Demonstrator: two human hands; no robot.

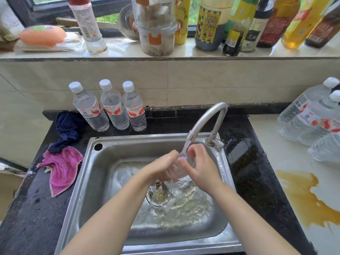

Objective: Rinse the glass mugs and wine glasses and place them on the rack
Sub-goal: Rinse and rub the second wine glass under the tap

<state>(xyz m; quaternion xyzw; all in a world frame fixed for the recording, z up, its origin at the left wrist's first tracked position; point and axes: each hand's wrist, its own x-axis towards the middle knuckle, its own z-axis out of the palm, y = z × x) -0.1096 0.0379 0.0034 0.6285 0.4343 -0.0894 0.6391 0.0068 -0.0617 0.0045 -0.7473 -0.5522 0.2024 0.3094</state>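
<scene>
Over the steel sink (88,181), left hand (161,167) and right hand (201,165) each wrap their grip round a clear glass (182,167) under the tap (206,122), water streaming onto it. Behind, three water bottles (115,105) line the desk (244,162).

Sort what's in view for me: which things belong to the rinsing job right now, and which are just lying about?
In the job:
- clear glass, held by left hand and right hand
- faucet, water running
- sink

Lying about:
- three water bottles
- pink cloth
- dark blue cloth
- large water jugs
- condiment bottles on the sill
- brown spill

No rack is in view.
</scene>
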